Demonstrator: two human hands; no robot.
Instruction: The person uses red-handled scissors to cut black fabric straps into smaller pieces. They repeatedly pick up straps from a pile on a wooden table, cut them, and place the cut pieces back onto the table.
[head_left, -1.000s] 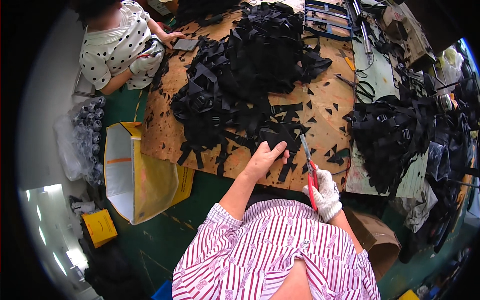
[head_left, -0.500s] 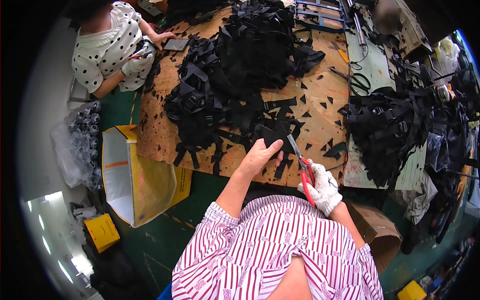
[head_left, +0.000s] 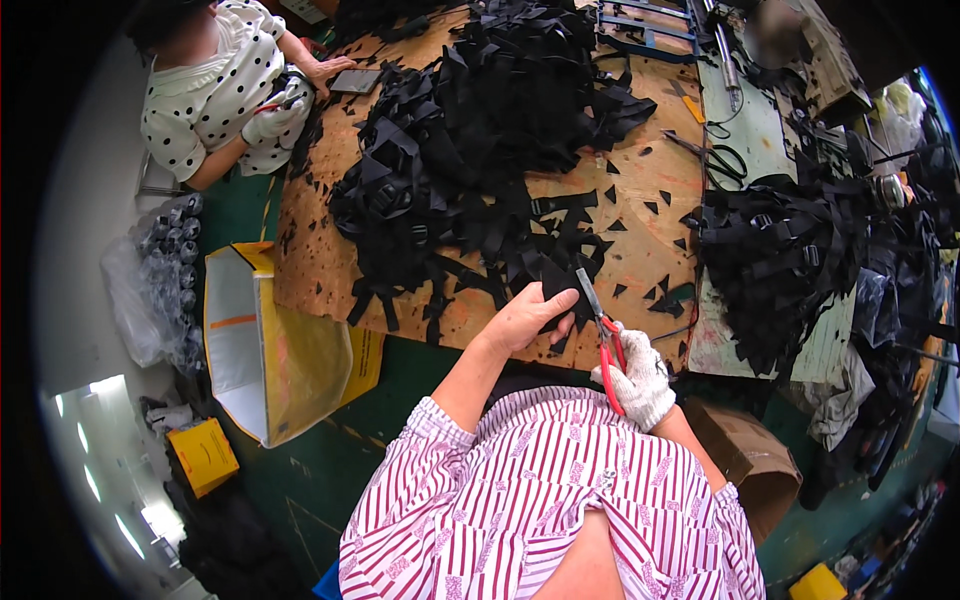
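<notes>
Firmly enough, the white-gloved right hand (head_left: 642, 383) was wrapped around the red-handled snips (head_left: 606, 345), its fingers curled over the grips, which stood a little apart. The grey blades pointed up and away from the wearer, and they looked nearly together, though at that size I could not tell whether a narrow gap remained. Just left of the tips, the bare left hand (head_left: 530, 320) was closed on a black fabric piece (head_left: 543, 278), the thumb stretched along its near edge and the fingers bent underneath; how tightly they pinched could not be seen. That piece lay at the front of the wooden table (head_left: 312, 268), beside the near end of a big pile of black straps (head_left: 520, 110) with buckles among them. Small dark triangular scraps (head_left: 615, 226) were scattered over the bare wood to the right of the hands.

Farther out, black-handled scissors (head_left: 727, 165) and an orange-handled cutter (head_left: 690, 106) lay toward the right edge, and a second heap of straps (head_left: 785, 260) covered much of the pale green board (head_left: 712, 335) next to it. Across the far left corner, a co-worker (head_left: 215, 95) in a polka-dot top sat by a phone (head_left: 355, 82). Below, near the left edge, stood a yellow bag (head_left: 310, 350) with a white lining.
</notes>
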